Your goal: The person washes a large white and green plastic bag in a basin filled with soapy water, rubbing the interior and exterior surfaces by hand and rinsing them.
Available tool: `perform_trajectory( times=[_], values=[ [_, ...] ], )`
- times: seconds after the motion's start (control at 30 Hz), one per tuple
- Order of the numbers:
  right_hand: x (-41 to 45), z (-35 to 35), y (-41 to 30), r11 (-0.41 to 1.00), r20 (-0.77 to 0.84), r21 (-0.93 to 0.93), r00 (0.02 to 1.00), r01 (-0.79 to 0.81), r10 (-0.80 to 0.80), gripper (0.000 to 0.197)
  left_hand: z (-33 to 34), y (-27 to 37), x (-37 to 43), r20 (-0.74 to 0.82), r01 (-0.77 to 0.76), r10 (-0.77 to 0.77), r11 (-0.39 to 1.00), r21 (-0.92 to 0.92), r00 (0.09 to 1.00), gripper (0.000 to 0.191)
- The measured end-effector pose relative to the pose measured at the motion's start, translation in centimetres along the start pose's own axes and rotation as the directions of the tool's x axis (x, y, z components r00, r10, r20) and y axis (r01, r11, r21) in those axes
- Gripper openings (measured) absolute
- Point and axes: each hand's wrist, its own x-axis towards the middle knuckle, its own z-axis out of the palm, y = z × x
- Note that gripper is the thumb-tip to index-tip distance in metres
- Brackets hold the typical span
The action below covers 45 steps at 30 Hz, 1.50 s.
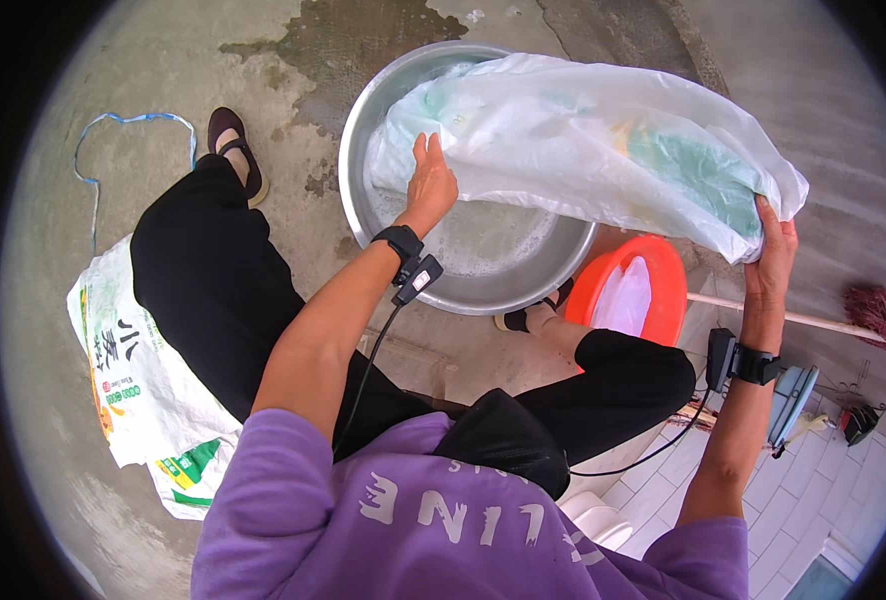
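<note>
A large wet white plastic sack [555,127] with green print stretches from inside a round metal basin [353,150] out past its right rim. My right hand [773,247] grips the sack's right end, raised beyond the basin. Over the basin, my left hand [431,184] is beside the sack's lower left edge, its fingers extended and nothing seen held in them. Soapy water [480,236] with foam lies in the basin. Each wrist wears a black strap with a cabled device.
An orange-red plastic basin [672,300] with a whitish item stands below the sack. A broom [874,319] lies at right. Printed white sacks [131,360] and a blue-white cord [142,117] are on the concrete at left. Wet patches [353,52] mark the floor behind.
</note>
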Motion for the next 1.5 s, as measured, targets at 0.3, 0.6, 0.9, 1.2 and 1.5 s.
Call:
perform_trajectory(
  times=[0.3,0.6,0.9,1.2,1.5],
  values=[
    [4.3,-0.3,14.5,0.932,-0.163,0.158,0.922,-0.326,0.351,0.03,5.8,-1.6,-3.7,0.356,-0.453,0.394,0.886,0.097,0.847,0.023],
    [2.2,3.9,24.2,0.895,0.077,-0.446,0.995,-0.021,0.062,0.045,6.4,-8.5,-1.0,0.585,-0.246,-0.239,0.739,0.628,0.775,0.043],
    [-2.0,18.6,33.5,0.538,0.409,-0.837,0.767,0.099,0.494,0.07,8.3,-9.6,0.7,0.695,-0.358,-0.443,0.628,0.691,0.566,0.04],
    [-4.0,18.6,42.4,0.622,0.462,-0.782,0.708,0.041,0.534,0.061,8.4,-10.1,1.1,0.776,-0.341,-0.508,0.703,0.624,0.374,0.028],
    [0.0,15.6,35.6,0.68,0.53,-0.732,0.667,0.049,0.524,0.061,5.6,-11.3,-0.3,0.789,-0.423,-0.31,0.71,0.563,0.531,0.025]
  ],
)
